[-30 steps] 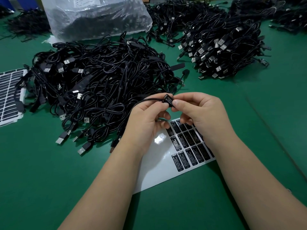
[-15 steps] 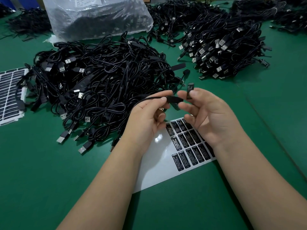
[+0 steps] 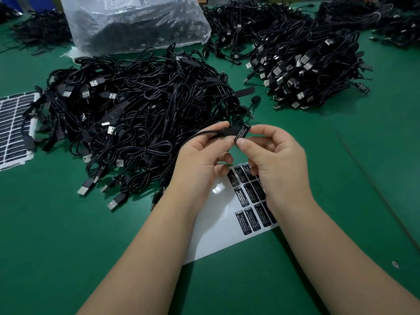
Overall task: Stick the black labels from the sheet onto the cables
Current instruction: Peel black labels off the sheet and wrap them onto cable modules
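My left hand (image 3: 202, 162) pinches a black cable (image 3: 204, 133) by its small controller block, held above the table's middle. My right hand (image 3: 275, 164) pinches a black label (image 3: 242, 133) with white print between thumb and forefinger, right against the end of that block. Whether the label touches the block I cannot tell. Under both hands lies the white label sheet (image 3: 218, 221), with several black labels (image 3: 247, 220) left on its right part. My right wrist hides the sheet's right edge.
A large heap of loose black USB cables (image 3: 136, 119) lies left of my hands. A tidier heap of cables (image 3: 304, 71) sits at the back right. A clear plastic bag of cables (image 3: 136, 21) stands behind. Another label sheet (image 3: 13, 128) lies at the left edge.
My right hand had drawn away from the cable with the label held up. Now it has brought the label back down against the controller block in my left hand.
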`<action>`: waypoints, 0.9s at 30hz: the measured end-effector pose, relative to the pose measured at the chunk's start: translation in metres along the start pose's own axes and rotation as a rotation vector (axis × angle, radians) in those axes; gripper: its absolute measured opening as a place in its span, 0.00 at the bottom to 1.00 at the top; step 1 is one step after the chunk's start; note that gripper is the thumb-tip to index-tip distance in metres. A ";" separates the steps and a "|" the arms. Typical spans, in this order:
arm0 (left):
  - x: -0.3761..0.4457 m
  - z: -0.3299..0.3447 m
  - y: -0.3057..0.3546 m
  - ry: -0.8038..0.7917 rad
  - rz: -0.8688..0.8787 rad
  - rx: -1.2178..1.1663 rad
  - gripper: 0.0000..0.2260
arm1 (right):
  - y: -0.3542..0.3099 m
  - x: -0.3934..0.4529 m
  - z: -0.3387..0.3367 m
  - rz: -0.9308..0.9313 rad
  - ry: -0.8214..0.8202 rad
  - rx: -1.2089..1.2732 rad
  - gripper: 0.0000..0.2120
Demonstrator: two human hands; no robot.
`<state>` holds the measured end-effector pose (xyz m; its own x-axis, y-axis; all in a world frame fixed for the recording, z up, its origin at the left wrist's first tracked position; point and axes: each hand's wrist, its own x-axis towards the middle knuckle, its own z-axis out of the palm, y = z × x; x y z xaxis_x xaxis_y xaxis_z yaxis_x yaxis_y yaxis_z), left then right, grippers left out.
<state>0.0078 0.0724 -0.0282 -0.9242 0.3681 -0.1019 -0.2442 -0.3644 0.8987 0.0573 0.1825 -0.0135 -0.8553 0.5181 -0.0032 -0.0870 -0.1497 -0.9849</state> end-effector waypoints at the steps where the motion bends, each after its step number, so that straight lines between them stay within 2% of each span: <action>1: 0.000 0.000 -0.001 0.000 0.005 0.007 0.12 | 0.000 -0.001 0.000 -0.018 0.004 -0.041 0.10; 9: 0.000 0.001 -0.001 0.011 0.015 0.055 0.14 | -0.003 0.006 -0.008 -0.023 -0.039 -0.330 0.09; 13: 0.000 0.001 -0.001 0.011 0.009 0.079 0.13 | -0.006 0.011 -0.013 -0.067 -0.058 -0.411 0.04; 16: -0.001 0.002 0.000 0.013 -0.005 0.068 0.11 | -0.008 0.012 -0.015 -0.067 -0.071 -0.450 0.05; 22: -0.001 0.004 0.004 -0.022 -0.044 0.040 0.12 | -0.011 0.010 -0.011 0.234 -0.044 0.156 0.12; 27: -0.001 0.005 0.005 -0.018 -0.097 -0.021 0.12 | -0.007 0.004 -0.003 0.246 0.029 0.209 0.09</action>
<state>0.0091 0.0746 -0.0212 -0.8908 0.4172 -0.1800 -0.3382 -0.3442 0.8759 0.0560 0.1887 -0.0074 -0.8490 0.4685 -0.2443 0.0144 -0.4416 -0.8971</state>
